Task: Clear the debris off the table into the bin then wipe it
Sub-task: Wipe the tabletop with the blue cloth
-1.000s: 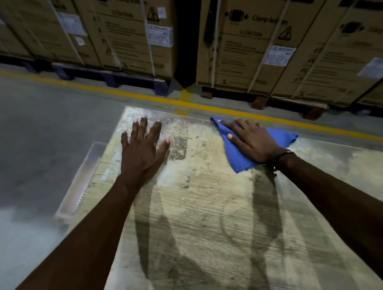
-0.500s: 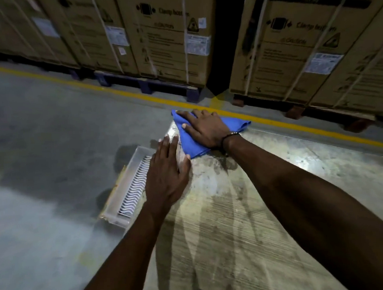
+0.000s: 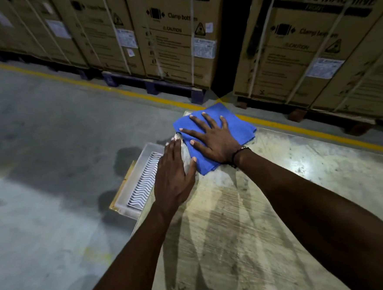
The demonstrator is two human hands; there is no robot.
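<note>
Keep right hand [image 3: 215, 138] spread flat on blue cloth [image 3: 241, 127] at desk [image 3: 281, 206] corner, 12 o'clock; left hand [image 3: 173, 180] flat, fingers together; wipe with even pressure

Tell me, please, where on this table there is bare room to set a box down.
The worn pale tabletop is bare to the right of the right forearm, and between the two forearms nearer you. The far left corner is crowded: the right hand presses the folded blue cloth there, with the left hand flat beside it.
</note>
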